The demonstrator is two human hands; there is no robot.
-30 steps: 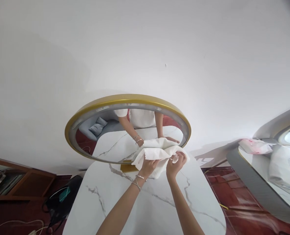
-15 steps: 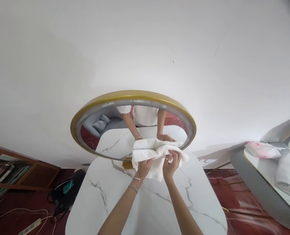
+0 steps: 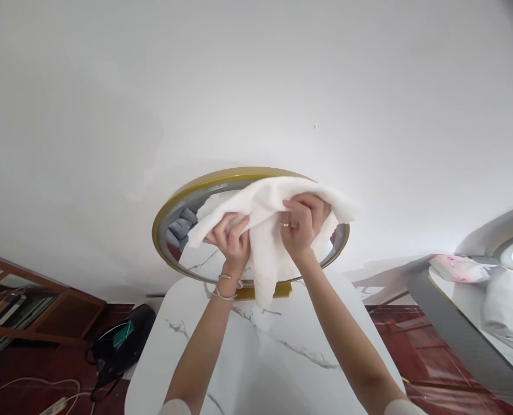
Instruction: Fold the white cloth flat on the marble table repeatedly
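A white cloth (image 3: 265, 199) is held up in front of a round gold-rimmed mirror (image 3: 170, 207), hiding much of the glass. My left hand (image 3: 230, 239), with bracelets at the wrist, grips the cloth's left part between curled fingers. On the right, my right hand (image 3: 304, 222), wearing a ring, has its fingers closed on the cloth's upper right part. One fold of the cloth hangs down between the hands, over the mirror's gold base (image 3: 285, 290). Beneath them lies the white marble-patterned tabletop (image 3: 256, 357).
A white wall (image 3: 256, 86) rises behind the mirror. At left are a wooden cabinet (image 3: 66, 311), a black bag (image 3: 127, 340) and a power strip (image 3: 54, 406) with cables on the red floor. A second table (image 3: 451, 323) at right bears a tissue pack (image 3: 459, 268) and a white bag (image 3: 509, 305).
Both hands have raised the cloth from low by the mirror's bottom edge and spread it wider across the glass. The mirror appears shifted slightly right in view.
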